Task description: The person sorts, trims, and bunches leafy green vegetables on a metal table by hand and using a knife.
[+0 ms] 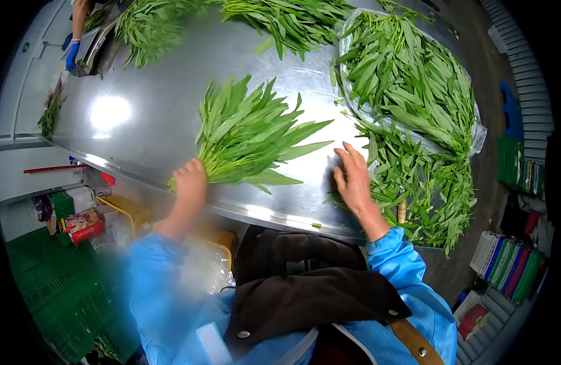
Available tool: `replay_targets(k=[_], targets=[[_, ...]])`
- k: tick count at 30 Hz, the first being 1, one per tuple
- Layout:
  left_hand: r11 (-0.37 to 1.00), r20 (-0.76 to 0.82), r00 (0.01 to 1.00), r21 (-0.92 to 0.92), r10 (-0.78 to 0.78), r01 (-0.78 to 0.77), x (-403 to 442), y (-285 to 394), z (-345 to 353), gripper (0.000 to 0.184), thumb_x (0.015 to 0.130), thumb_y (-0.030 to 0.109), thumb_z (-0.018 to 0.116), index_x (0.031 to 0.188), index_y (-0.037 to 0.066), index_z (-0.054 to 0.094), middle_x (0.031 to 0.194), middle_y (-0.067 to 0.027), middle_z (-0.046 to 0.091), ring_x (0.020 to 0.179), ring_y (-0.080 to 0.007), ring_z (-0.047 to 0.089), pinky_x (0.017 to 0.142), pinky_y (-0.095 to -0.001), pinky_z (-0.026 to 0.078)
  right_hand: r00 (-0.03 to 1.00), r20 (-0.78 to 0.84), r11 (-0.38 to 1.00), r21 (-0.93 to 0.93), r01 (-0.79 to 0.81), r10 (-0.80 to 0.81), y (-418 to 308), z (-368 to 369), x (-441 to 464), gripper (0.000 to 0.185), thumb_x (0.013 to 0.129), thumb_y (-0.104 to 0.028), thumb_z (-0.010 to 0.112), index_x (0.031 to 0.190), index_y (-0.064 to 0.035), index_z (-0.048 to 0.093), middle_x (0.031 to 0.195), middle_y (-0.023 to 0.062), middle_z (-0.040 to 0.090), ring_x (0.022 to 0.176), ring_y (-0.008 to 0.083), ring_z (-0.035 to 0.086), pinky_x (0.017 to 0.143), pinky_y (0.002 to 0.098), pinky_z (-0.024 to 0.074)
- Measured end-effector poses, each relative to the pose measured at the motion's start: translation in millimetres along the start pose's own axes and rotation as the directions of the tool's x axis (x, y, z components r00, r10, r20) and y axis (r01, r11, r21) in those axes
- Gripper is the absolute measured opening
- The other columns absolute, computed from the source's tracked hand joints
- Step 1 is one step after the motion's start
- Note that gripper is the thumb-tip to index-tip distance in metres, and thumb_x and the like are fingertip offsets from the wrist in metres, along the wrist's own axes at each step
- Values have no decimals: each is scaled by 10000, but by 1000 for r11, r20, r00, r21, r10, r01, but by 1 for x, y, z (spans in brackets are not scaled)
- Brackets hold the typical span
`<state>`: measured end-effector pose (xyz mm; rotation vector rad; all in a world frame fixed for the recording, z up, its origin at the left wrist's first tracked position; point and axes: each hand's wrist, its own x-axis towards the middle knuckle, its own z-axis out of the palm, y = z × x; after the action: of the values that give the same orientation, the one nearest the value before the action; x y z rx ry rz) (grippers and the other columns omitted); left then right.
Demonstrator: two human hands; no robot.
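My left hand (190, 181) is closed round the stems of a bunch of water spinach (247, 134). The long, narrow green leaves fan out over the metal table (153, 97), pointing away from me and to the right. My right hand (353, 182) is off the bunch, fingers apart, with nothing in it. Just right of that hand lies a loose heap of the same greens (429, 194). Behind the heap, more greens (408, 79) rest on a clear plastic bag (478, 137).
Along the table's far side lie two more piles of greens (156, 30) (286, 21). A co-worker's blue-gloved hand (72, 56) is by a metal device (92, 55) at the far left. Green crates (61, 286) stand on the left, below the table's edge.
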<state>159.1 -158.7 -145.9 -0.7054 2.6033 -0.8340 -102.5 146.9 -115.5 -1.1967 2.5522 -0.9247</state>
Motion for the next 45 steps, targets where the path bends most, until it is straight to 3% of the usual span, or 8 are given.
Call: replay_targets(k=[11,16,20,29,32,33,36,45], targets=[[953,2,996,-290,92,-88,2,-22,-16,439,695,86,674,1099,28,511,852,-83,597,747,-269,641,656,-390,488,818,192,814,361,455,-543,-113,60,8,462,783,-18,610,1230,-58,503,1293,169,490,1199,368,464,1018,429,389],[519,-3,906,-819,423,-245,8,-51,-87,386,690,73,690,1045,22,546,797,-106,658,748,-279,666,626,-406,510,667,352,753,261,604,-657,-170,28,34,700,773,-150,682,1391,-130,355,1432,140,357,1353,324,301,1115,489,231],[-141,78,602,-941,795,309,33,-60,-113,197,687,10,672,882,-2,651,758,-77,660,734,-145,638,621,-292,507,629,468,730,52,681,-621,-188,-4,62,791,781,-220,660,1462,-160,261,1483,130,294,1401,301,215,1140,503,152],[40,173,304,-916,937,398,64,-38,-74,496,693,184,778,1125,26,591,872,-108,675,799,-184,636,732,-325,499,710,377,768,5,640,-594,-143,92,65,608,836,-112,496,1417,-56,327,968,72,503,942,223,517,960,392,370],[-65,-136,456,-984,879,-168,104,-68,-98,600,703,309,801,1172,27,556,1015,-150,642,944,-226,610,797,-347,482,763,329,787,-84,611,-557,-150,89,90,669,814,-84,506,1438,-24,275,872,71,499,793,210,513,751,330,401],[181,116,423,-977,899,-116,119,-83,-118,700,664,347,820,1219,37,525,1128,-164,599,1053,-274,569,899,-384,434,793,320,803,-138,580,-518,-159,81,101,687,807,-75,510,1445,-21,261,856,74,500,781,212,514,739,330,403],[380,-196,752,-767,629,-518,129,-127,-171,721,627,335,829,1215,48,525,1121,-161,586,1044,-325,552,934,-434,397,875,255,835,-280,474,-412,-182,58,140,805,741,-65,575,1459,-2,218,806,79,503,741,211,508,681,324,397],[606,-672,727,-523,140,-600,236,-91,-144,429,595,46,689,1009,50,576,886,-109,571,805,-319,531,771,-444,406,921,-16,850,-391,353,-390,-193,16,252,806,725,-67,609,1458,-43,273,971,120,532,925,267,525,845,361,413]])
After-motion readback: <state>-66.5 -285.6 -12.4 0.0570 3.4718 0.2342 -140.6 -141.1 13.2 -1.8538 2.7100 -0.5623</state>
